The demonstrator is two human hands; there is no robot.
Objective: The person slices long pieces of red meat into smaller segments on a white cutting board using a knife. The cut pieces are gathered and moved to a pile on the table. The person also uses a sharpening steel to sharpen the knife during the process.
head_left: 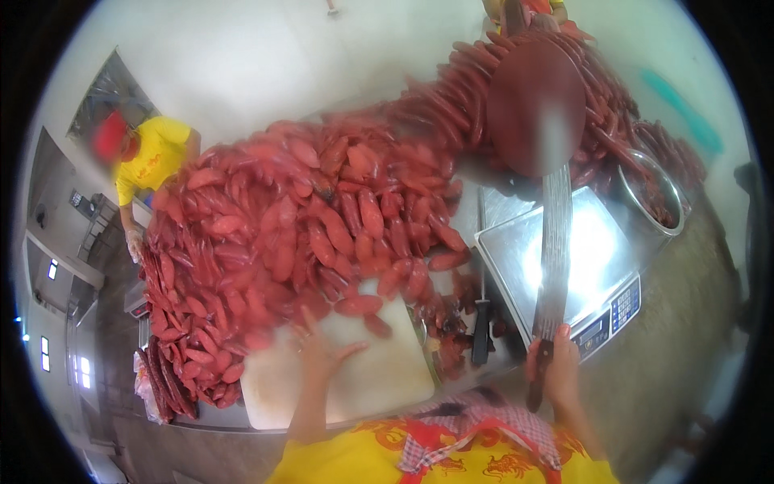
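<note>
My left hand [316, 351] is open over a white cutting board [371, 395], its thumb pointing right and its fingers reaching toward the sausages. It appears to hold nothing. My right hand [563, 367] is closed round the dark handle of a long knife [553, 266], held up with the blade pointing away from me. A blurred dark-red oval hides the blade's far end. Beyond the board spreads a big heap of red sausages [266, 218]. A couple of loose sausages [359, 306] lie on the board's far edge.
Under the knife stands a steel-topped scale [592, 234]. A black-handled rod [481, 331] and dark scraps [447, 343] lie beside the board. At right is a steel bowl [673, 222] of reddish pieces. A person in yellow [157, 153] stands at far left; another person [558, 10] is at the back.
</note>
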